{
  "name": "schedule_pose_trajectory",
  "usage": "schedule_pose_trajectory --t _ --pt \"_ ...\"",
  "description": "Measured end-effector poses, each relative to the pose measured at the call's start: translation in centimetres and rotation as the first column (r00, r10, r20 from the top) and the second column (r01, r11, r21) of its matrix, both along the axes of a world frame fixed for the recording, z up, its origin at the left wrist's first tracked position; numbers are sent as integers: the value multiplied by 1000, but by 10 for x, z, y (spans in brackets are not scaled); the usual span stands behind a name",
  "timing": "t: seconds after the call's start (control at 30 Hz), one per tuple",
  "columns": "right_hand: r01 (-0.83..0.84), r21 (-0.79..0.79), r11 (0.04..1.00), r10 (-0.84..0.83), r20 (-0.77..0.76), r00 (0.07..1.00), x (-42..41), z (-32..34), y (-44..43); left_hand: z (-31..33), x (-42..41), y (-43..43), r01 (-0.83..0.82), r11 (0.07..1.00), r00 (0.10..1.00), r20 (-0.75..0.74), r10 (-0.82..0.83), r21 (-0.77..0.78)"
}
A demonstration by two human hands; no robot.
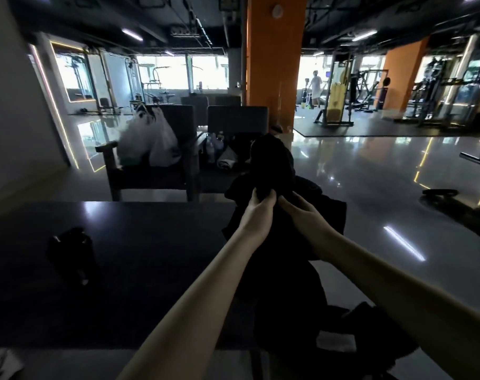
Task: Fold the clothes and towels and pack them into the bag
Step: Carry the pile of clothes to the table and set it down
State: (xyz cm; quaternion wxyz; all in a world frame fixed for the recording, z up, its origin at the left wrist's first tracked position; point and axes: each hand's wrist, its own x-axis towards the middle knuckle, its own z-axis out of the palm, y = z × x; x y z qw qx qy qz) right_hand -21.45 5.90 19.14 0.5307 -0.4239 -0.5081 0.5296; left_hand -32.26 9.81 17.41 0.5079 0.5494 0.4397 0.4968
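Head view, the only one. Both arms reach forward, hands side by side and almost touching. The left hand (257,212) has its fingers curled tight round a bunch of the black garment (274,165), thumb on the near side. The right hand (301,215) pinches the same cloth just to the right of it, fingers bent over the fabric. Both grips are closed on the cloth.

The garment is held in the air. Part of it rises in a lump above the grip, and the rest hangs down below and behind the wrists, past the right edge of the dark table (123,242). Well below the grip, between the forearms and to the right, is a dark heap (370,333) with a pale patch on it. Cannot tell whether it is bag or clothing.

Left of the grip and nearer, a small black object (71,248) lies on the table, too dark to identify. Beyond the grip to the left, a chair (151,176) holds white plastic bags (148,141). Straight beyond the grip is an orange pillar (274,64), and gym machines stand on the glossy floor (370,165).
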Motion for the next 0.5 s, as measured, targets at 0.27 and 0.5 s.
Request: schedule_pose_trajectory --t 0.27,0.5 --pt "-153 20 988 153 0 988 -100 -21 80 -11 -109 51 -182 983 980 -83 183 24" --pt "-241 -239 940 289 192 938 -148 -136 116 -109 -167 51 -196 973 939 -307 153 -117"
